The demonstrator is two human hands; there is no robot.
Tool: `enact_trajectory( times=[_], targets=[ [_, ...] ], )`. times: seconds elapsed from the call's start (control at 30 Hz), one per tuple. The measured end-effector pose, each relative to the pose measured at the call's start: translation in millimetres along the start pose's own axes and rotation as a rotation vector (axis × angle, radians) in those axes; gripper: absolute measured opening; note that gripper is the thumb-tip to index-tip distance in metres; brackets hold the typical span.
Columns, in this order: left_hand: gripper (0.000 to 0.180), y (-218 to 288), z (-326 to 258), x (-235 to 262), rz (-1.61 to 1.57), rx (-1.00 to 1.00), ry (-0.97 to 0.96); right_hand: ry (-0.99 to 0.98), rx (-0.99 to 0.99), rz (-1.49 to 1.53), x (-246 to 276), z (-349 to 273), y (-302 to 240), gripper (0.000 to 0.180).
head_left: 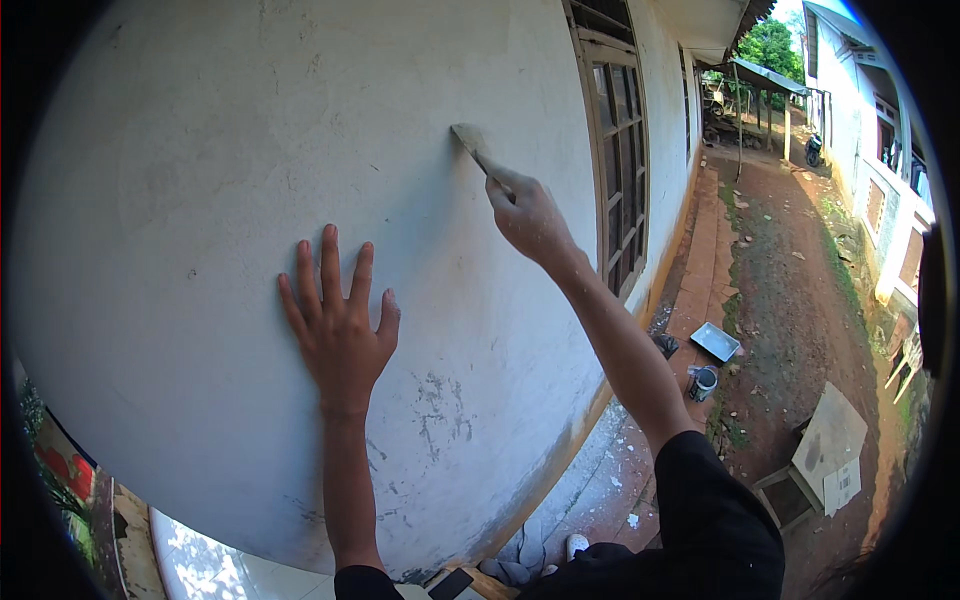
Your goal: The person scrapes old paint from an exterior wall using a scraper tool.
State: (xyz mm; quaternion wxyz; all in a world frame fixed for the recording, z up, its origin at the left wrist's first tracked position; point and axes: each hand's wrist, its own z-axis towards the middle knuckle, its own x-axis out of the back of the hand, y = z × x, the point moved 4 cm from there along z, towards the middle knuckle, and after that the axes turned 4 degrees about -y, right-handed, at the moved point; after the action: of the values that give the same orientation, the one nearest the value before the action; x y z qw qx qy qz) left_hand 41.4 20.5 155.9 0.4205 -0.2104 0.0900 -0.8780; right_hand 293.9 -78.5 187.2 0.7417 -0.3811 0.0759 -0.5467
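My right hand (527, 212) is closed round the handle of a scraper (470, 143). The scraper's flat blade rests against the white wall (250, 150), up and to the right of my other hand. My left hand (345, 335) lies flat on the wall with its fingers spread and nothing in it. Dark patches of worn paint (440, 408) mark the wall below and right of my left hand. Part of the scraper's handle is hidden inside my right fist.
A barred wooden window (618, 150) is set in the wall to the right. Beyond my right arm, a paint tray (716, 342) and a paint can (703, 383) stand on the tiled ledge. A small wooden stand with a board (832, 440) sits on the dirt path (785, 260). Paint flakes litter the floor.
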Motion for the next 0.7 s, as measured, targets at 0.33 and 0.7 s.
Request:
enact_trajectory(
  times=[0.33,0.7],
  targets=[
    [0.056,-3.1,-0.1,-9.4,0.000,0.003,-0.002,-0.062,0.088,-0.059,-41.6,-91.2,50.2,0.047],
    [0.059,13.3,4.3,-2.5,0.009,-0.009,0.001,0.105,0.135,-0.127,49.9,95.2,-26.6,0.045]
  ],
)
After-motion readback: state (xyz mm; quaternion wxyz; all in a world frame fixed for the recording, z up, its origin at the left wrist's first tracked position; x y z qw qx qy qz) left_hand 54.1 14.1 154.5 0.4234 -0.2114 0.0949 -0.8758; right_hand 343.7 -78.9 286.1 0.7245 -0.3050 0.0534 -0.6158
